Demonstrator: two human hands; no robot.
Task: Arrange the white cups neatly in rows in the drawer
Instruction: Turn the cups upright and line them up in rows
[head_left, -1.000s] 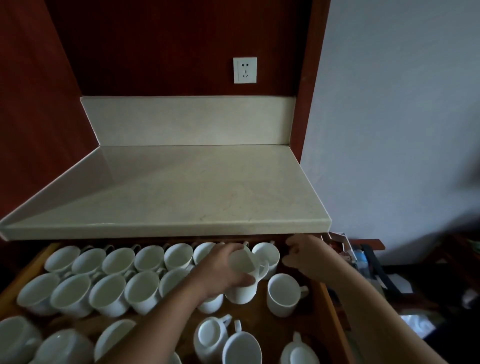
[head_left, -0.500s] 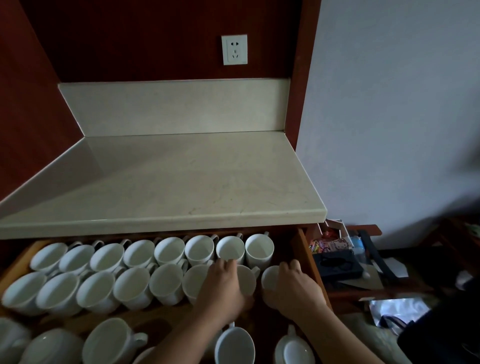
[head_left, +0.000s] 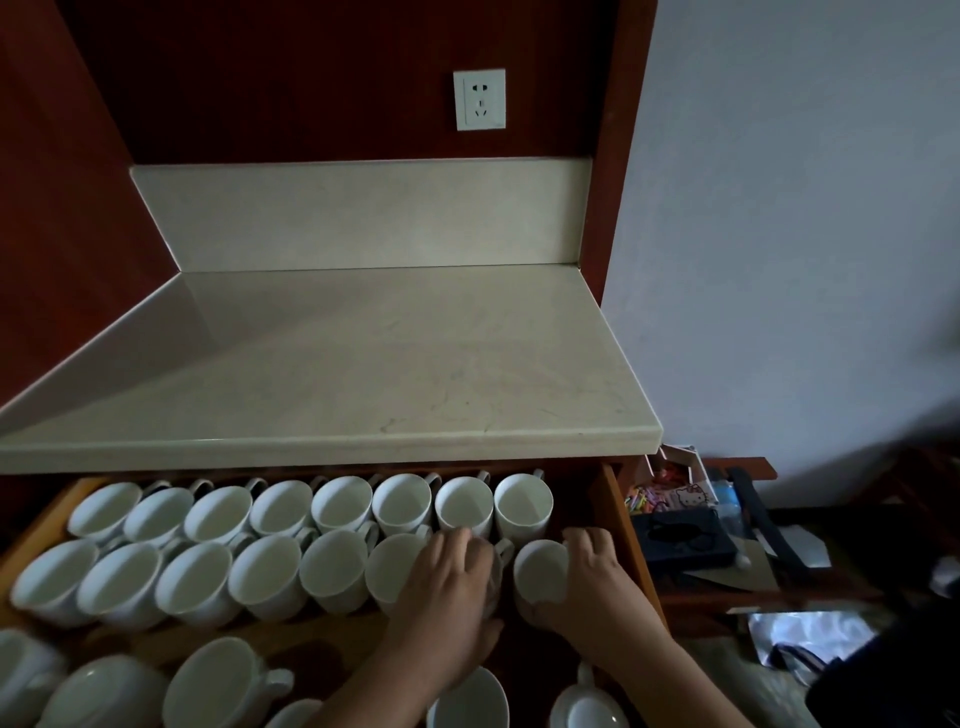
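Observation:
A wooden drawer (head_left: 618, 514) stands pulled out under the counter. White cups fill it: a back row (head_left: 343, 504) of several upright cups and a second row (head_left: 265, 571) in front. My left hand (head_left: 452, 587) covers a cup at the right part of the second row, mostly hiding it. My right hand (head_left: 592, 582) is wrapped around the row's end cup (head_left: 540, 569) near the drawer's right wall. Loose cups (head_left: 218, 686) sit scattered at the front, some lying on their sides.
A pale stone counter (head_left: 363, 364) overhangs the back of the drawer. To the right stands a low dark shelf (head_left: 748, 571) with a black box, a sweets packet and papers. A wall socket (head_left: 479, 98) is above the counter.
My left hand has set its lifted cup down into the second row. My right hand came from the drawer's back corner onto the end cup. The view has shifted right and down.

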